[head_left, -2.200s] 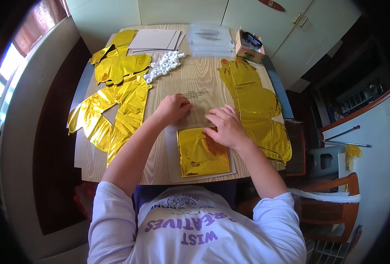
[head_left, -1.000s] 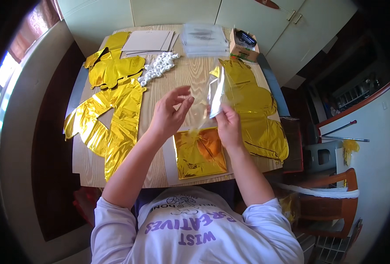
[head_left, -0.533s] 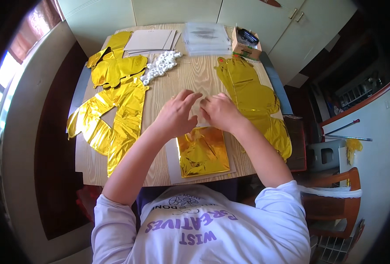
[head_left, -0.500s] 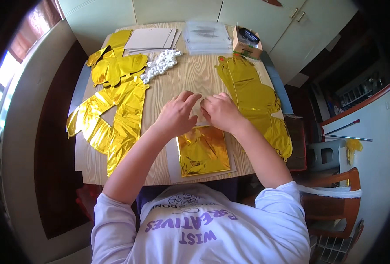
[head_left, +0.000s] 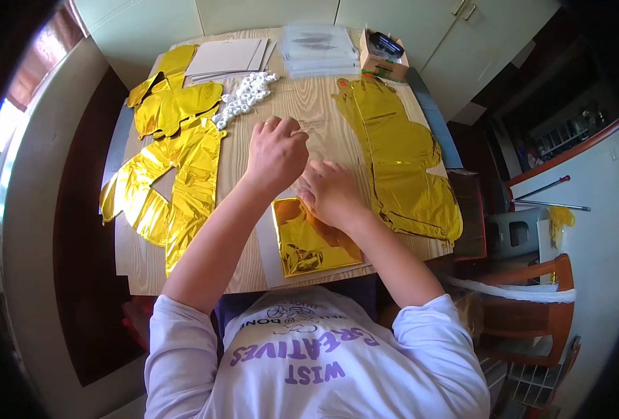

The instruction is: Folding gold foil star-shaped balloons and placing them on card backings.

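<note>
- You sit at a pale wooden table (head_left: 302,112) with white cupboard doors behind it at twelve o'clock and a wooden chair (head_left: 533,307) at four.
- Your left hand (head_left: 276,150) rests knuckles up, fingers curled shut, on a clear plastic sleeve (head_left: 316,133) lying flat on the wood.
- Your right hand (head_left: 330,192) lies just beside it at four o'clock, fingers bent down onto the top edge of a folded gold foil packet (head_left: 313,241).
- That packet is square, shiny, creased, and lies on a white card at the table's near edge.
- Flat gold foil balloons (head_left: 170,188) spread at nine o'clock.
</note>
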A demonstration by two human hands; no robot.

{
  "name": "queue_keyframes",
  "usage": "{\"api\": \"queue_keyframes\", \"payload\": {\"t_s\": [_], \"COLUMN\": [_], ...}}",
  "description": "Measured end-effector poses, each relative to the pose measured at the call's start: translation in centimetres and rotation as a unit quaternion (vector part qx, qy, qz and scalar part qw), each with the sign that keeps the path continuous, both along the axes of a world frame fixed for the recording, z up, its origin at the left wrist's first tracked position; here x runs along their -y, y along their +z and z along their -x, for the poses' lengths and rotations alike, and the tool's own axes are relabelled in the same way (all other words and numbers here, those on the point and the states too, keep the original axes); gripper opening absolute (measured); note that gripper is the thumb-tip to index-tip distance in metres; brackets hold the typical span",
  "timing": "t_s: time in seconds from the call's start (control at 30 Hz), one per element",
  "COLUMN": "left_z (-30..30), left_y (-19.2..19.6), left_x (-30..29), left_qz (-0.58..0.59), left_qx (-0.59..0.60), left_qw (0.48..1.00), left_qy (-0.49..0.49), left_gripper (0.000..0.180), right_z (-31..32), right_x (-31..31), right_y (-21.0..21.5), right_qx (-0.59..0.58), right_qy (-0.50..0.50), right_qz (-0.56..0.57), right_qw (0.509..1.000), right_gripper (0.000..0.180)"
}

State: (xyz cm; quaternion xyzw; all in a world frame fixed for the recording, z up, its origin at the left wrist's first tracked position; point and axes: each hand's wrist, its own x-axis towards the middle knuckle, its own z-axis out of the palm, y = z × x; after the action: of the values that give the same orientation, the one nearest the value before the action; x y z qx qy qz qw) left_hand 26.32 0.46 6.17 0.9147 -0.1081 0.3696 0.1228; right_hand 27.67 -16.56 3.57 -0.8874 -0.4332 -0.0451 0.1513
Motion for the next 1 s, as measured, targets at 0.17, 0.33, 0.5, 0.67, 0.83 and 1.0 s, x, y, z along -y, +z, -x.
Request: {"api": "queue_keyframes", "payload": {"t_s": [0.17, 0.33, 0.5, 0.67, 0.83, 1.0], "left_z": [1.0, 0.7, -0.1, -1.7, 0.0, 0.3], "left_y": [-1.8, -2.6, -4.5, -2.5, -2.6, -4.6], "left_x": [0.3, -0.5, -0.9, -1.2, -0.1, -1.9], "left_qz": [-0.128, 0.049, -0.024, -0.037, -0.053, -0.091], "left_qx": [-0.109, -0.216, -0.18, 0.01, -0.008, -0.104], "left_qw": [0.986, 0.975, 0.983, 0.999, 0.999, 0.99], "left_qy": [-0.006, 0.003, 0.035, 0.025, -0.008, 0.025], "left_gripper": [0.007, 0.035, 0.024, 0.009, 0.008, 0.006], "right_z": [-0.5, -0.5, 0.1, -1.2, -1.5, 1.8], "right_x": [-1.2, -0.8, -1.4, -1.1, -0.7, 2.4], "right_y": [1.4, -0.9, -0.5, 0.1, 1.1, 2.2], "right_qx": [-0.062, -0.027, 0.024, -0.018, -0.033, -0.119], "right_qy": [-0.076, -0.078, -0.102, -0.072, -0.057, -0.048], "right_qz": [0.06, 0.007, 0.02, 0.097, 0.059, -0.064], "right_qw": [0.993, 0.997, 0.994, 0.993, 0.996, 0.99], "right_gripper": [0.032, 0.038, 0.053, 0.051, 0.041, 0.043]}}
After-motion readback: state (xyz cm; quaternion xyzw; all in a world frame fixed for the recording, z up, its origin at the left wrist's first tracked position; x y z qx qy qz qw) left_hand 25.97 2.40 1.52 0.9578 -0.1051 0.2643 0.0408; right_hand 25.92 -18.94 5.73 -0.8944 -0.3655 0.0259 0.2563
